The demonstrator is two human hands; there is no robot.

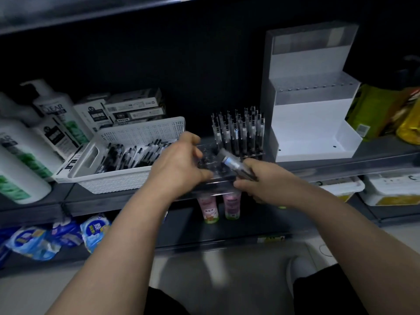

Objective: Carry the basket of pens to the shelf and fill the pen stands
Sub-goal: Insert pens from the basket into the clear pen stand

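Observation:
A white perforated basket (127, 135) sits on the dark shelf (95, 201), left of centre, with several black pens (134, 155) lying in it. Right of it stands a clear pen stand (211, 162); its back rows hold several upright pens (238, 130), and its front holes are bare. My left hand (179, 164) hovers over the stand's front left, fingers curled; whether it holds anything is hidden. My right hand (261, 180) grips a bunch of pens (234, 162) at the stand's front right, their ends pointing up and left.
A tall white tiered display stand (306, 121) is at the right. Shampoo bottles (52, 110) and boxes (134, 105) stand at the left and behind the basket. Yellow packets (386, 112) are far right. Two pink bottles (218, 208) and blue packs (56, 237) lie on lower shelves.

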